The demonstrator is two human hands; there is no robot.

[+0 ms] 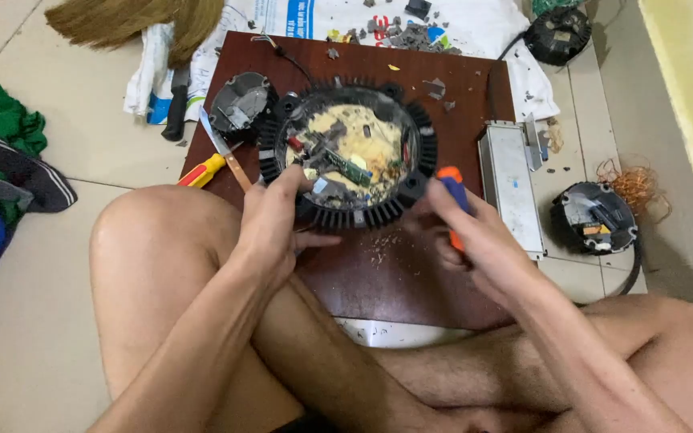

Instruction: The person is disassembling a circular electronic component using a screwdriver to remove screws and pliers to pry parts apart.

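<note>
A round black finned housing lies on a dark red-brown board, its open inside showing yellowish filler and a small green circuit board. My left hand grips the housing's near-left rim, thumb over the edge. My right hand is closed around an orange and blue tool handle whose tip points at the housing's right rim. Both forearms reach in over my crossed legs.
A yellow and red screwdriver, a thin blade and a black cap lie left of the housing. A grey metal box and two more black housings sit at right. A broom, printed sheet and cloths lie beyond.
</note>
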